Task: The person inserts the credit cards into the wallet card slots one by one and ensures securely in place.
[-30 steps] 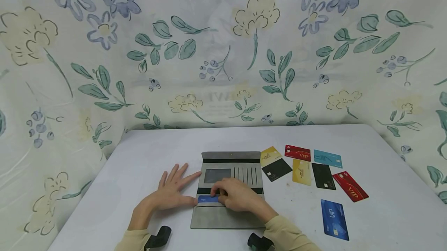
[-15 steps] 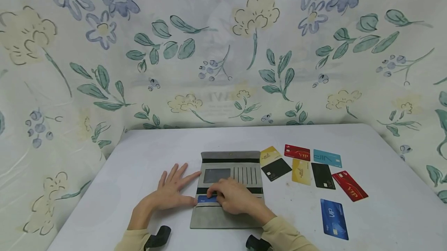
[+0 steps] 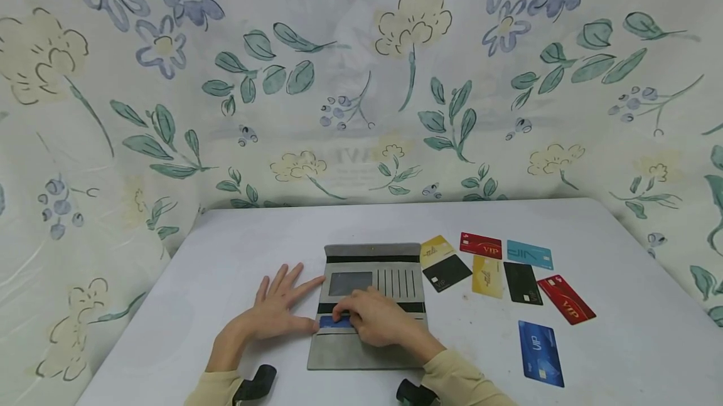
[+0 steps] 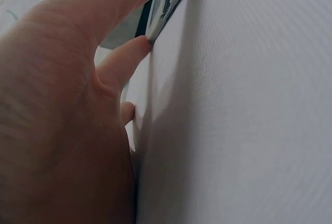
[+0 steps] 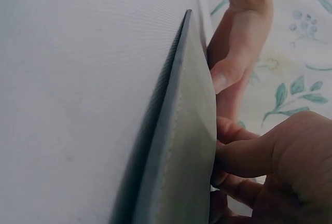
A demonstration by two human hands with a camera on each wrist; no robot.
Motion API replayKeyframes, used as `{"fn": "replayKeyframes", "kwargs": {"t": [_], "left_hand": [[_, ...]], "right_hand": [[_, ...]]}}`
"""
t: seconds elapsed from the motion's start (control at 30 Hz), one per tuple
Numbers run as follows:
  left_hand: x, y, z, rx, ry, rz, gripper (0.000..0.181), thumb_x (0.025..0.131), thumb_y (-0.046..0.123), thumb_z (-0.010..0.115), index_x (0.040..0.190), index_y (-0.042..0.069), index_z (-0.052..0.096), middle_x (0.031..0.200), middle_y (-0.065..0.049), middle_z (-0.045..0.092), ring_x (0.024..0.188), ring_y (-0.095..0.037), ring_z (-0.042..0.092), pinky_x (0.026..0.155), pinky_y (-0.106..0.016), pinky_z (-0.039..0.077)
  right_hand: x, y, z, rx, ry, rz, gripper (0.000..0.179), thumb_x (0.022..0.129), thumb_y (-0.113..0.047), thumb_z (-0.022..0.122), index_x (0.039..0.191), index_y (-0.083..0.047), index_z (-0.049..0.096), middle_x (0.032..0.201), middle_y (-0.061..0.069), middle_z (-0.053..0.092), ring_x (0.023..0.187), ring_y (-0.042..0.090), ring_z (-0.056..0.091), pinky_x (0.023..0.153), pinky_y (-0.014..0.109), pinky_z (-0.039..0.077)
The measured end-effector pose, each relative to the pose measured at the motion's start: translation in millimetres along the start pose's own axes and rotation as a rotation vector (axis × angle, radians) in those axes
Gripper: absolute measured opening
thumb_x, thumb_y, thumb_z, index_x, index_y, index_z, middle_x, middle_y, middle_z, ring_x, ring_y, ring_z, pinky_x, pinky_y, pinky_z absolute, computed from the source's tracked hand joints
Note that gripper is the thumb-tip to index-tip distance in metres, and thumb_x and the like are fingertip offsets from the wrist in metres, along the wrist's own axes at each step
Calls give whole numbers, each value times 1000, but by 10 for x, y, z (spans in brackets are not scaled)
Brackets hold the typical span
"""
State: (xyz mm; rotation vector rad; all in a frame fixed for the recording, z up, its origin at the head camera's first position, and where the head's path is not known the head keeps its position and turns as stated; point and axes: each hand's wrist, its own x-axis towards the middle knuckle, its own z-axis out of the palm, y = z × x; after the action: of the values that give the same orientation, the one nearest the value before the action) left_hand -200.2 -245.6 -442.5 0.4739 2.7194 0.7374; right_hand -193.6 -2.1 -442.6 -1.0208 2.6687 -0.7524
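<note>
touching slotted card [image 3: 336,322], label unclear, red "vip" cards [image 3: 567,299]

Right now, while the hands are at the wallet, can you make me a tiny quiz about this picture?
1. True or false: the left hand has its fingers spread out.
2. What colour is the card in the gray wallet, at the fingers of the right hand? A) red B) blue C) gold
3. How many loose cards lie on the white table?

Key: 1. True. 2. B. 3. Eight.
</note>
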Motion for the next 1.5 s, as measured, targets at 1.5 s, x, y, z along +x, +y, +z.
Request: {"fn": "replayKeyframes", "kwargs": {"t": [1.5], "left_hand": [[-1, -50, 42, 7, 43, 22, 87, 74, 51, 75, 150, 20, 44, 163, -24, 10, 148, -48, -8, 112, -67, -14]], "right_hand": [[-375, 632, -938, 256, 216, 100, 36, 95, -14, 64, 130, -9, 61, 106, 5, 61, 94, 19, 55, 75, 29, 51]]}}
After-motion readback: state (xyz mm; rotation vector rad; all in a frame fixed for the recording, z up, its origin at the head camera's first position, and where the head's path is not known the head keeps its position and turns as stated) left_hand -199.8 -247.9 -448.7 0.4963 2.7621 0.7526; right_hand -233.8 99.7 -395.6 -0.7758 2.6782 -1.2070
